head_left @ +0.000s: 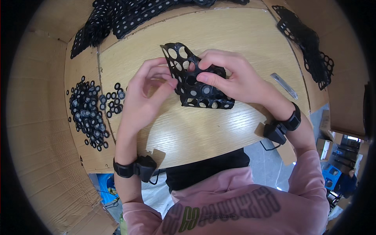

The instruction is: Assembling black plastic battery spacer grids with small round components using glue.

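A black flexible sheet with rows of round holes (183, 66) is held up above the middle of the table. Some of its holes are open, while others show grey discs. My right hand (225, 74) grips its right side, thumb and forefinger pressed on the sheet. At the sheet's left edge, my left hand (150, 84) has its thumb and fingers bent around the edge, pinching it. Part of the left fingers is hidden behind the sheet. A pile of small black rings with grey centres (86, 111) lies to the left, with a smaller cluster (114, 100) nearer my left hand.
Black sheets with grey discs (137, 17) are heaped along the far edge. Another holed black sheet (303, 43) lies at the far right. A thin clear strip (284, 85) rests near my right forearm. Cardboard walls (43, 117) border the wooden table (188, 137).
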Demonstrator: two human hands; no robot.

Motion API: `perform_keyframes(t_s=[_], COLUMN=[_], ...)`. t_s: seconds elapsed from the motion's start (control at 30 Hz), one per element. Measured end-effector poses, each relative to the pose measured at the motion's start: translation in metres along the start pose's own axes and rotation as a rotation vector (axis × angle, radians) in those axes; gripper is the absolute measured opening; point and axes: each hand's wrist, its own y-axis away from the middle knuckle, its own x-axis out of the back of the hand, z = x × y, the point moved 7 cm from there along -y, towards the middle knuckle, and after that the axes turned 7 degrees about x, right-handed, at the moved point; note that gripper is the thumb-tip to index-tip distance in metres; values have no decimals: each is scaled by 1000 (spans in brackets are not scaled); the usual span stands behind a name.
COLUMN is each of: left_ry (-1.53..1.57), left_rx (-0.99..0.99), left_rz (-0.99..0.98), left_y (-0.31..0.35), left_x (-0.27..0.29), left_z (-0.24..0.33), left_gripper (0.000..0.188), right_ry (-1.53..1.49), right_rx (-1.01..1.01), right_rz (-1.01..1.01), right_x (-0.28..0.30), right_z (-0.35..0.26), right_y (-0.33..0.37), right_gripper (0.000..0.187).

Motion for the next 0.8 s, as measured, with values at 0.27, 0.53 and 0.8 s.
perform_keyframes(t_s=[0.27, 0.53, 0.8], left_ry=[378, 415, 291], left_rx=[77, 57, -43], left_rz=[-98, -73, 60], left_y=[3, 1, 3], left_x=[-7, -10, -10], left_z=[-2, -6, -1], left_gripper=[41, 48, 44], right_ry=[-74, -4, -89], right_rx=[-96, -51, -171], right_rz=[111, -65, -104], right_x=[6, -2, -8], right_z=[-2, -12, -5], right_y=[1, -3, 2], right_gripper=[29, 22, 22])
